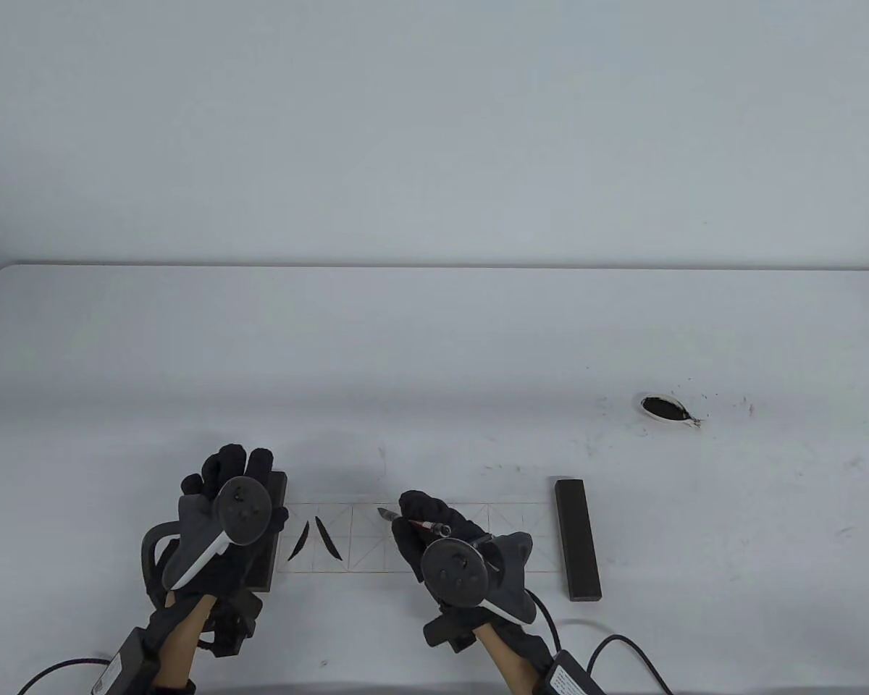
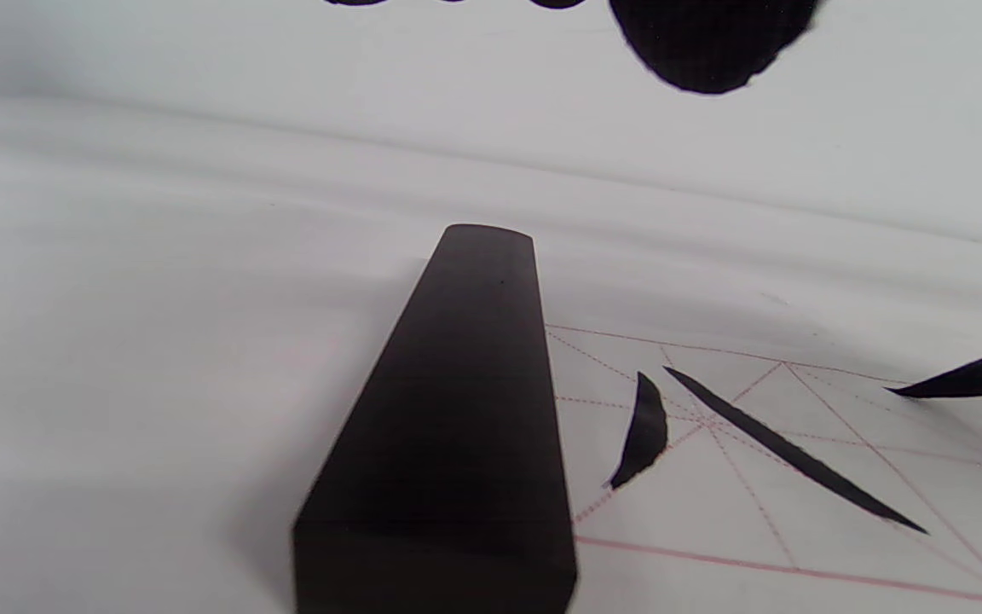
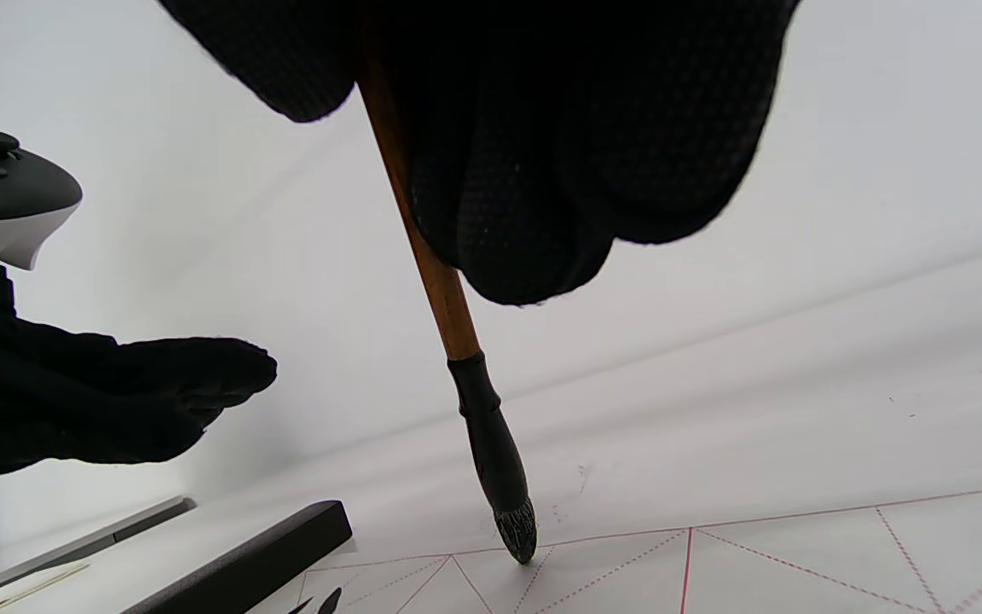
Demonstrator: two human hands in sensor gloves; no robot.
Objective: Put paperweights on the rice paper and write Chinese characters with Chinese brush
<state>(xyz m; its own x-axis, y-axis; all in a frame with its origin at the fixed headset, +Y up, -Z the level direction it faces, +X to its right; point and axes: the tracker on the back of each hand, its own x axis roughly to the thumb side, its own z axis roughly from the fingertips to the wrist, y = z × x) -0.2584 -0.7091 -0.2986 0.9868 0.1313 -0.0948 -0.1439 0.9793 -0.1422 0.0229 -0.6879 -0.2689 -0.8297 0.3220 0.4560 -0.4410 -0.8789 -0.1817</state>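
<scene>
Table view: rice paper (image 1: pixel 434 539) pinned between two paperweights — left paperweight (image 1: pixel 274 536) under left hand (image 1: pixel 224 521), fingers relaxed, gripping nothing; right paperweight (image 1: pixel 578 539) alone. Right hand (image 1: pixel 434 532) pinches brush (image 1: pixel 420 521).

Left wrist view: two ink strokes (image 2: pixel 785 448) in first grid cell, beside the weight.

Right wrist view: brush tip (image 3: pixel 515 529) at second cell's top edge. Advice — hold shaft upright, press gently, pull steadily, stay inside grid.

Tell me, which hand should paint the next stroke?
The right hand: it grips the brush, whose tip meets the paper. The left hand hovers over the left paperweight.
</scene>
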